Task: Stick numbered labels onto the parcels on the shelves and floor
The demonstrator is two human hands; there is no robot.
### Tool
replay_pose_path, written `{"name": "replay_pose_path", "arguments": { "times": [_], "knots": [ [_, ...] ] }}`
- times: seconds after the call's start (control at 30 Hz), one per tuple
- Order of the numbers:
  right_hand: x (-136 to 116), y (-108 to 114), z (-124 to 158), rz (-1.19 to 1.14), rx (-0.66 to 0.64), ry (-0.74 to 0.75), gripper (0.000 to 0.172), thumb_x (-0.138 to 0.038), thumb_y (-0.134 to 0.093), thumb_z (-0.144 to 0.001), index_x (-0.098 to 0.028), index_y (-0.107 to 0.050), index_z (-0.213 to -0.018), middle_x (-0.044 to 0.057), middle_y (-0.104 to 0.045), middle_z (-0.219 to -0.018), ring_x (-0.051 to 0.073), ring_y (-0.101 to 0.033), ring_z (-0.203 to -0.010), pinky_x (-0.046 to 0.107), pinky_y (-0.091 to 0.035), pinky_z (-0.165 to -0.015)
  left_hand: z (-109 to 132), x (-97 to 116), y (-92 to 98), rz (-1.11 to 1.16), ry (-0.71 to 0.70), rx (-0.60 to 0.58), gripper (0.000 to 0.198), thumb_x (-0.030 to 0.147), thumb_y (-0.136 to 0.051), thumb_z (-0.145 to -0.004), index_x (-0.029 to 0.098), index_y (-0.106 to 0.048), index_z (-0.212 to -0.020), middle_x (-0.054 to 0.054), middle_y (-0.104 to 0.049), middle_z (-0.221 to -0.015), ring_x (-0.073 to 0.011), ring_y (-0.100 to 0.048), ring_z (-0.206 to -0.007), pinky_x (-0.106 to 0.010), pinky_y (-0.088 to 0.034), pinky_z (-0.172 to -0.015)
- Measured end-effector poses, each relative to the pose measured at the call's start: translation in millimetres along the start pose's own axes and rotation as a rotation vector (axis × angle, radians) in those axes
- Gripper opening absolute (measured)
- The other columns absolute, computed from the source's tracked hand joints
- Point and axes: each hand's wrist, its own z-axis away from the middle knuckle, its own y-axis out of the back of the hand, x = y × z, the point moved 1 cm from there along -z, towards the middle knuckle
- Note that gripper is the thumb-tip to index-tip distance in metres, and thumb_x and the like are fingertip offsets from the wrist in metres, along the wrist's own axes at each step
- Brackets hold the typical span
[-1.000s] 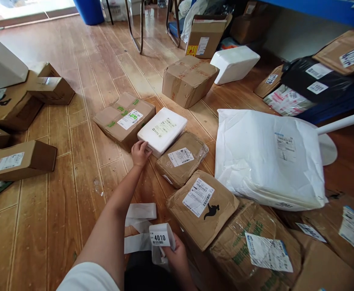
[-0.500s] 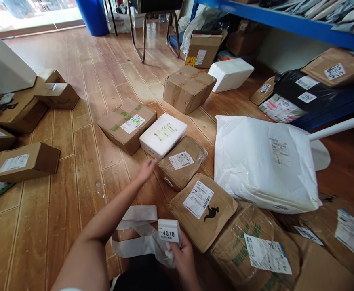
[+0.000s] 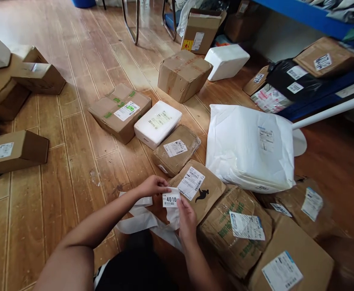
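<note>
My right hand [image 3: 188, 220] is closed on a roll of white stickers, whose front label [image 3: 171, 199] is printed 4010. My left hand [image 3: 153, 186] pinches the upper left edge of that label. White backing strip [image 3: 143, 223] trails from the roll over my lap and the floor. Just beyond my hands lies a carton with a kangaroo print [image 3: 209, 184], bearing a shipping label. Past it sit a small brown box [image 3: 177, 161] and a white foam box [image 3: 159, 121] with a number sticker on its near side.
A large white wrapped parcel [image 3: 249, 145] stands to the right, near a white pole [image 3: 331, 109]. Several cartons surround me, including a green-printed one [image 3: 234, 250] and a green-taped one [image 3: 119, 109]. Other boxes [image 3: 16, 151] lie left. A blue shelf [image 3: 301, 16] runs along the back right.
My left hand has moved from beside the small brown box back to the 4010 label and now pinches its edge. My right hand has raised the roll. The view has shifted slightly.
</note>
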Motion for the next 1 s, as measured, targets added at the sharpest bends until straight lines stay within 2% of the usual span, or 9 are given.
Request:
{"name": "replay_pose_path", "arguments": {
  "times": [0.13, 0.23, 0.33, 0.47, 0.63, 0.73, 0.83, 0.9, 1.0],
  "knots": [
    [0.2, 2.2, -1.1, 0.037, 0.005, -0.005, 0.044, -0.047, -0.079, -0.069, -0.015, -0.07, -0.097, 0.008, -0.073, -0.093, 0.024, -0.068, -0.086, 0.031, -0.054, -0.078, 5.4, 4.5, -5.6, 0.096, -0.053, 0.007, 0.051, 0.057, -0.073, -0.068, 0.01, -0.067, -0.087, -0.003, -0.063, -0.073, -0.0127, -0.055, -0.061, -0.023, -0.042, -0.056],
    [3.0, 3.0, -4.1, 0.044, 0.021, 0.009, 0.045, -0.05, -0.077, -0.07, -0.014, -0.07, -0.097, 0.009, -0.073, -0.092, 0.023, -0.068, -0.084, 0.031, -0.054, -0.076, 4.6, 4.9, -9.6, 0.235, -0.119, 0.034, 0.062, 0.043, -0.088, -0.052, 0.013, -0.06, -0.1, -0.002, -0.063, -0.085, -0.0137, -0.06, -0.07, -0.024, -0.046, -0.063],
    [4.3, 4.1, -5.7, 0.071, 0.027, 0.017, 0.046, -0.051, -0.076, -0.07, -0.013, -0.069, -0.095, 0.009, -0.073, -0.09, 0.023, -0.067, -0.081, 0.031, -0.053, -0.074, 2.2, 4.0, -10.8, 0.239, -0.149, -0.001, 0.058, 0.035, -0.091, -0.048, 0.013, -0.056, -0.089, -0.001, -0.062, -0.079, -0.0135, -0.06, -0.07, -0.024, -0.046, -0.065],
    [2.8, 6.6, -5.0, 0.137, 0.039, 0.049, 0.043, -0.054, -0.074, -0.072, -0.014, -0.065, -0.08, 0.005, -0.07, -0.075, 0.016, -0.061, -0.066, 0.024, -0.049, -0.062, 0.8, 2.2, -11.9, 0.162, -0.104, -0.025, 0.051, 0.046, -0.086, -0.055, 0.011, -0.06, -0.083, -0.001, -0.063, -0.07, -0.0123, -0.058, -0.063, -0.023, -0.044, -0.061],
    [6.6, 12.3, -7.8, 0.292, 0.178, 0.128, 0.049, -0.057, -0.071, -0.073, -0.019, -0.044, -0.058, -0.007, -0.046, -0.047, 0.008, -0.04, -0.044, 0.019, -0.034, -0.042, 0.8, -4.1, -21.4, 0.151, -0.074, -0.046, 0.054, 0.056, -0.08, -0.06, 0.01, -0.068, -0.086, -0.002, -0.065, -0.072, -0.0123, -0.057, -0.063, -0.023, -0.044, -0.062],
    [10.8, 12.9, -10.1, 0.245, 0.134, 0.125, 0.042, -0.056, -0.074, -0.071, -0.017, -0.058, -0.075, 0.0, -0.064, -0.066, 0.015, -0.057, -0.058, 0.022, -0.045, -0.052, 0.3, -11.1, -20.9, 0.158, -0.053, 0.014, 0.058, 0.053, -0.086, -0.05, 0.011, -0.07, -0.085, -0.002, -0.066, -0.072, -0.0124, -0.057, -0.063, -0.023, -0.043, -0.063],
    [11.3, 11.6, -8.7, 0.267, -0.003, 0.109, 0.051, -0.055, -0.074, -0.069, -0.015, -0.066, -0.099, 0.008, -0.071, -0.095, 0.023, -0.065, -0.087, 0.029, -0.052, -0.075, 0.7, -18.4, -15.9, 0.153, -0.025, 0.005, 0.058, 0.06, -0.082, -0.054, 0.01, -0.07, -0.083, -0.002, -0.066, -0.069, -0.0122, -0.056, -0.061, -0.022, -0.042, -0.06],
    [10.6, 10.9, -7.1, 0.362, -0.007, 0.093, 0.052, -0.06, -0.072, -0.069, -0.014, -0.068, -0.093, 0.009, -0.072, -0.09, 0.024, -0.065, -0.085, 0.03, -0.052, -0.076, 0.7, -22.4, -13.7, 0.119, -0.057, -0.016, 0.058, 0.063, -0.076, -0.06, 0.01, -0.072, -0.083, -0.004, -0.067, -0.071, -0.0132, -0.057, -0.064, -0.023, -0.043, -0.061],
    [11.5, 8.6, -6.7, 0.471, 0.087, 0.071, 0.054, -0.066, -0.07, -0.066, -0.014, -0.067, -0.077, 0.005, -0.067, -0.063, 0.021, -0.061, -0.062, 0.027, -0.049, -0.058, -0.7, -26.6, -12.8, 0.038, -0.143, 0.059, 0.056, 0.064, -0.075, -0.063, 0.011, -0.075, -0.081, -0.006, -0.069, -0.078, -0.0159, -0.059, -0.073, -0.024, -0.045, -0.067]
  ]
}}
